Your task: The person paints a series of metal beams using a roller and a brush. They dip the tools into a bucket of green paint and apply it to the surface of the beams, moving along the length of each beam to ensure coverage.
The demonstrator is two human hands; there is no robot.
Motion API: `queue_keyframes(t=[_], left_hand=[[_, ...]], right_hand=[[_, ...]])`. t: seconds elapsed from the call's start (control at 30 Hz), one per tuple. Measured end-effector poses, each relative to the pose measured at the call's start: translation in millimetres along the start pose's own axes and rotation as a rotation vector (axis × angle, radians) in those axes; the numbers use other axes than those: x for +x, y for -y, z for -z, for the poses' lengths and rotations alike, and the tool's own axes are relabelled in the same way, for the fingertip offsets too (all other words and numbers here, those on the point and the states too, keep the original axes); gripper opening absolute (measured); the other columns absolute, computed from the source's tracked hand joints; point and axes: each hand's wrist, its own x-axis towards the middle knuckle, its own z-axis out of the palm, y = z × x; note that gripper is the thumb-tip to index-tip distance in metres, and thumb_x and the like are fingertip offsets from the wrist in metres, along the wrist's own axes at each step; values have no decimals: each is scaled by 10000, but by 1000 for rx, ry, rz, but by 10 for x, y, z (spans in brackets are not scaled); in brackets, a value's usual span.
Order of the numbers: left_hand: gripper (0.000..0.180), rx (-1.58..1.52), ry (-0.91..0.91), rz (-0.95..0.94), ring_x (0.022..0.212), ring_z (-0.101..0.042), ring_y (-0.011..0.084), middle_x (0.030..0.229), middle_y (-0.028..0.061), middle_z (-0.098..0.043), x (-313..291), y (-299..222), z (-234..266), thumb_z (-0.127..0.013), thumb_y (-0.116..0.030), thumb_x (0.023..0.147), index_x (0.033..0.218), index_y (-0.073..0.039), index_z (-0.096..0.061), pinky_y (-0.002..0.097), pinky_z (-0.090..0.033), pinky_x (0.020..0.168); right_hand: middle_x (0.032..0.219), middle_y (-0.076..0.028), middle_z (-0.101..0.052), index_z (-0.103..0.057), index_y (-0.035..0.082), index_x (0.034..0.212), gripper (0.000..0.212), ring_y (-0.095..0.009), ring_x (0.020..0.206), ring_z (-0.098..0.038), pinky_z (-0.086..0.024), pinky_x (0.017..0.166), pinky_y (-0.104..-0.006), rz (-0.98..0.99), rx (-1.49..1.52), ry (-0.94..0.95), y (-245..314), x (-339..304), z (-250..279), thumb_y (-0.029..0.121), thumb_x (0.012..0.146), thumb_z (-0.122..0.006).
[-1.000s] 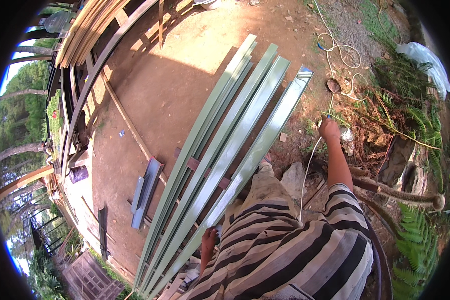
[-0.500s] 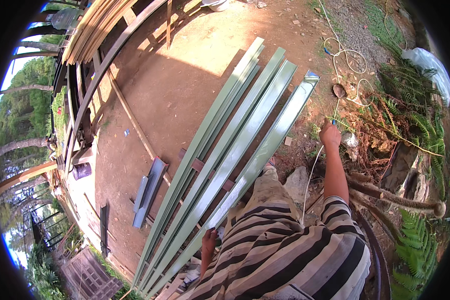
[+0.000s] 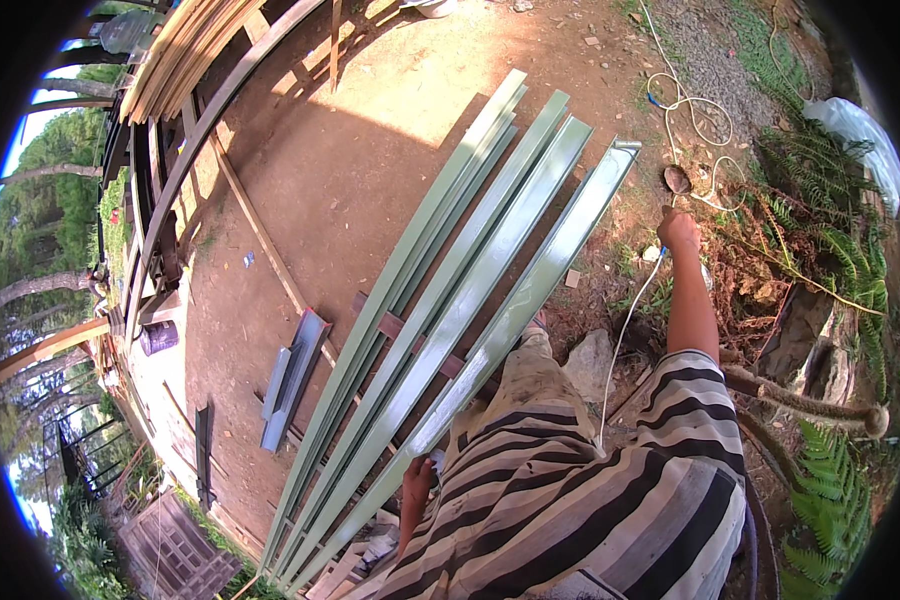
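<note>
My right hand is closed around a thin white cord at arm's length to the right. A small blue piece on the cord shows just below the fist. Just beyond the hand, a round brown disc-like thing lies on the ground beside the cord. My left hand is low, close to my body, beside the nearest of several long pale-green metal channels. Its fingers are curled, with a bit of something whitish showing at them; my shirt hides most of it.
The channels rest across a reddish crosspiece. Shorter grey channel pieces lie left of them. Stacked timber strips stand at the far left. Right of me are ferns, a pale rock and looped cord.
My right hand has moved forward and slightly right along the cord, and the blue piece now shows below the fist rather than above it. My left hand stays nearly in place.
</note>
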Motion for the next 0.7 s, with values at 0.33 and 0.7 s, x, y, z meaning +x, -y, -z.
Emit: queue_keyframes(t=[0.33,0.7], left_hand=[[427,100,45,-19,962,-667,217,1057,166,-692,92,-11,-31,-557,-295,988,1259,35,-570,326,-526,843],[397,58,-15,2,892,-674,193,1046,110,-702,216,312,93,-562,-311,972,1278,-59,-585,321,-497,697]], right_hand=[[1165,-238,-645,-661,196,1221,407,-379,1083,-626,-498,954,-457,106,-11,29,-198,28,-351,212,933,-374],[1074,-219,-678,-692,167,1144,336,-391,1030,-649,-526,906,-463,214,-93,109,-147,-540,-86,180,900,-462]])
